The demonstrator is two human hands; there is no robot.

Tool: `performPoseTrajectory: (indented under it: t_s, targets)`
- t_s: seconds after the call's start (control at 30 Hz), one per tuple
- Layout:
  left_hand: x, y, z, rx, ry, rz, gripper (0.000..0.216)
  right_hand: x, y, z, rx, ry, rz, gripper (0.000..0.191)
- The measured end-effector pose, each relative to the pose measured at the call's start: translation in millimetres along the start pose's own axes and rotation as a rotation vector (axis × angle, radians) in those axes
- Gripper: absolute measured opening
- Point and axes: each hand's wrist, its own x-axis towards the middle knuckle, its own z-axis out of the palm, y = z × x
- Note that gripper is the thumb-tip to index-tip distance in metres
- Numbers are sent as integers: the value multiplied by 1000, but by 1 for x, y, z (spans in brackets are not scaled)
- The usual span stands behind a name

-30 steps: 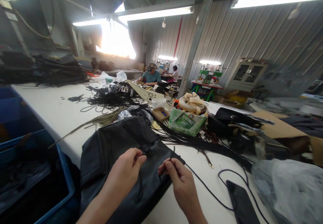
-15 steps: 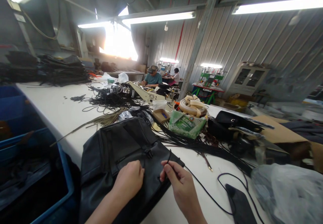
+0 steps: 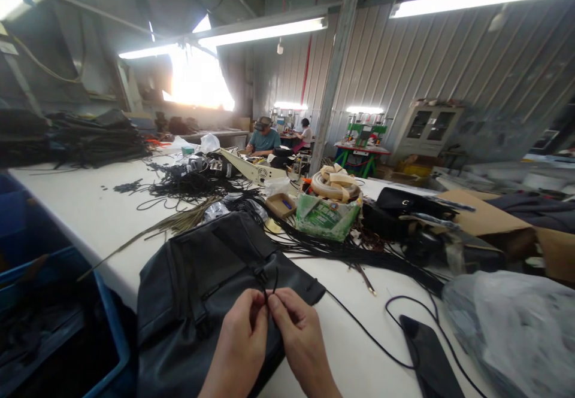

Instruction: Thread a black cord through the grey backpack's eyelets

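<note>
While both hands meet at the near edge of the scene, the left hand and the right hand press their fingertips together around a thin black cord, pinching it between them just above the black bag. That bag lies flat on the white counter, its near part hanging over the counter's near edge, and the cord rises from a small fitting at the bag's middle. Left of the bag, below the counter, stands a blue bin. To the right, a dark phone lies on the counter with a black cable looping beside it, and a grey plastic bag sits at the far right. Farther off, a bundle of black cords spreads across the counter behind the bag. Beyond it stands a green box holding rolled beige straps. At the far end, two people sit at work.
</note>
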Motion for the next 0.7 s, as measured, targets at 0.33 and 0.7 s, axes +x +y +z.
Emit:
performPoseTrajectory:
  t_s: [0.33,0.7]
  targets:
    - [-6,2,5,377,-59,-14,17,-1,3,-2,-79,27,-52,29]
    - [7,12,-10,-64,-7,37,33,-7,8,2,-68,30,10,39]
